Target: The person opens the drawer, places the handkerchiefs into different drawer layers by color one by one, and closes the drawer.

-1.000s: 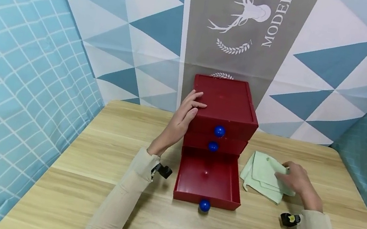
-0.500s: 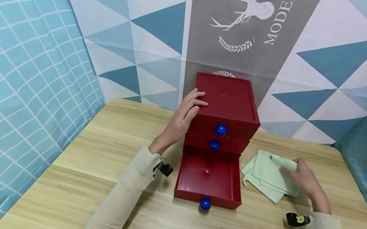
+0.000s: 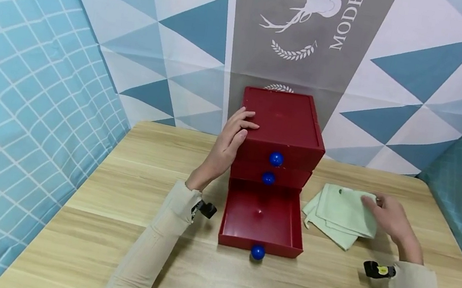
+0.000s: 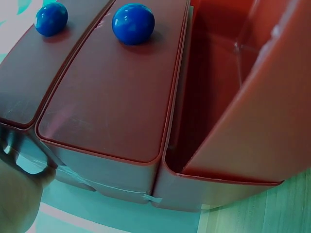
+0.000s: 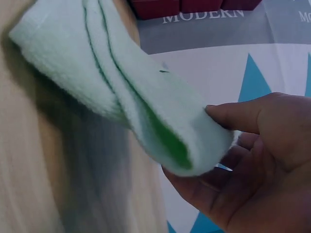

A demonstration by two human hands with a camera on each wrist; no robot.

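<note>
A red drawer unit (image 3: 281, 124) with blue ball knobs stands at the back of the table. Its bottom drawer (image 3: 246, 218) is pulled out, with nothing inside; the two above are closed. My left hand (image 3: 225, 145) rests on the unit's top left edge, fingers over the top and thumb towards the front. To the right of the unit lies a folded pale green towel (image 3: 344, 208). My right hand (image 3: 392, 220) pinches the towel's right end between thumb and fingers. In the right wrist view, that folded end is raised off the wooden surface, its layers bowed apart.
The wooden table (image 3: 210, 280) stretches around the unit on both sides and in front. Patterned cloth (image 3: 192, 43) hangs behind it, and a blue grid cloth (image 3: 33, 84) covers the left side. The pulled-out drawer juts towards the front, its blue knob (image 3: 257, 252) foremost.
My right hand has moved a little to the right and away from me, with the towel's right end drawn along and lifted. The left hand stays on the drawer unit.
</note>
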